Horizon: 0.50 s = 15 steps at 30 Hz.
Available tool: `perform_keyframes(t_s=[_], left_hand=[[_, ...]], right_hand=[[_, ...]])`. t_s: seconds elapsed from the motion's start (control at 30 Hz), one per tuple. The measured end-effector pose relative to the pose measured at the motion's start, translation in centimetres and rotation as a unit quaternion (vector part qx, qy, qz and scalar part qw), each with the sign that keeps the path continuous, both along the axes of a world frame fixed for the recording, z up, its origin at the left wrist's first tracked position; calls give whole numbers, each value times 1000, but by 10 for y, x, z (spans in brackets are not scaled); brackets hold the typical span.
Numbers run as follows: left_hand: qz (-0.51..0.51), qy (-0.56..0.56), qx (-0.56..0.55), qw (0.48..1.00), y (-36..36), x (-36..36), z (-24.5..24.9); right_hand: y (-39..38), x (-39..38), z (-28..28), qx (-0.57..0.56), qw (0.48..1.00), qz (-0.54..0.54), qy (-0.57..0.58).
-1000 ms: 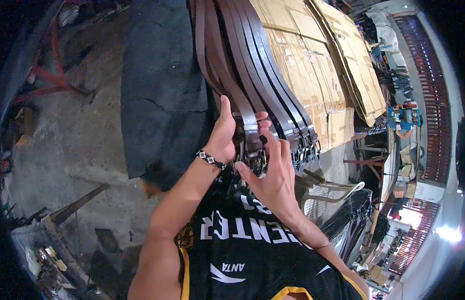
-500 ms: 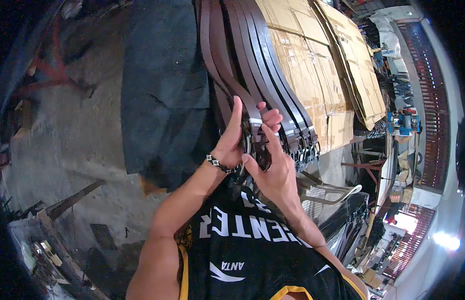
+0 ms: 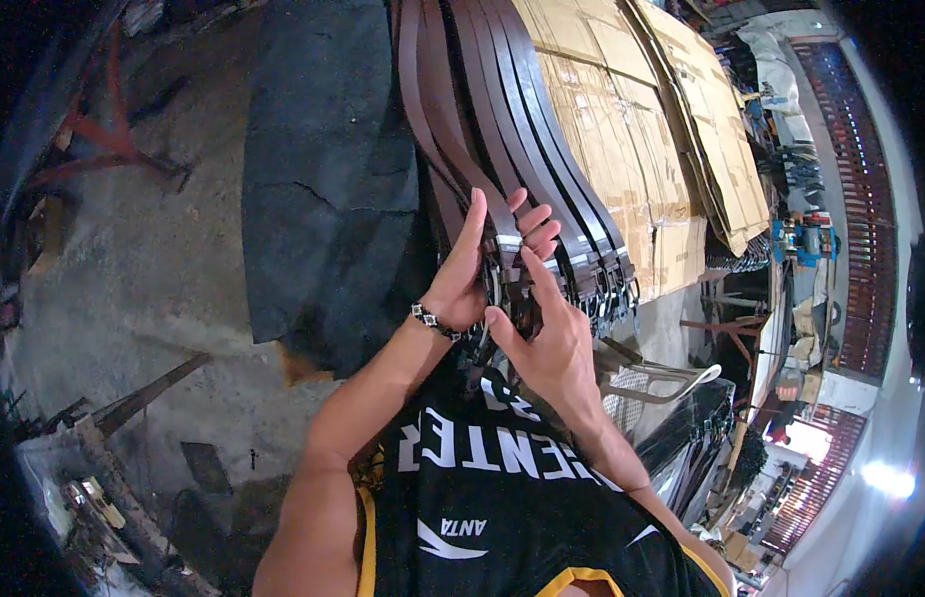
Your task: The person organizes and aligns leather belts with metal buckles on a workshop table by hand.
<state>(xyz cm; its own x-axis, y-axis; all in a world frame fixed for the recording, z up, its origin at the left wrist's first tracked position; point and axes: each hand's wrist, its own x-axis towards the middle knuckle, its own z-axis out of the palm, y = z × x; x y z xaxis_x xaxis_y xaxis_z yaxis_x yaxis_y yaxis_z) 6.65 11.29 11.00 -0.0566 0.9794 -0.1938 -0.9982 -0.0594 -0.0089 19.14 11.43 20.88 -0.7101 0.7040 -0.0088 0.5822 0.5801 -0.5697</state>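
Dark brown belts [image 3: 542, 119] hang side by side down the middle of the view, their buckle ends lowest. My left hand [image 3: 458, 281], with a beaded bracelet at the wrist, cups the buckle end of one brown belt [image 3: 500, 221]. Its thumb lies along the left side, and its fingers come out from under the strap on the right. Over the same end, my right hand [image 3: 554, 333] has its thumb and forefinger at the dark buckle [image 3: 495, 284]. The hands partly hide the buckle. Just right are the buckles [image 3: 607, 279] of neighbouring belts.
Black sheeting [image 3: 328, 169] lies left of the belts. Taped cardboard [image 3: 617, 129] stands on the right, with a chair [image 3: 666, 386] below it. Red metal legs [image 3: 109, 149] stand on the concrete floor [image 3: 134, 269] at far left. More belts [image 3: 696, 453] lie at lower right.
Both hands keep their hold on the belt end, with only a slight shift of the fingers. The belts hang almost as before.
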Motion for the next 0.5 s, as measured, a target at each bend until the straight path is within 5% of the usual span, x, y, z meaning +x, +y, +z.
perform_keyframes(t_s=[0.1,0.5], left_hand=[[-4,12,12,1000,-1,0,1],[-10,12,-2,1000,1,-2,7]], right_hand=[[2,4,-4,51,998,18,22],[-1,9,5,-46,998,-36,3]])
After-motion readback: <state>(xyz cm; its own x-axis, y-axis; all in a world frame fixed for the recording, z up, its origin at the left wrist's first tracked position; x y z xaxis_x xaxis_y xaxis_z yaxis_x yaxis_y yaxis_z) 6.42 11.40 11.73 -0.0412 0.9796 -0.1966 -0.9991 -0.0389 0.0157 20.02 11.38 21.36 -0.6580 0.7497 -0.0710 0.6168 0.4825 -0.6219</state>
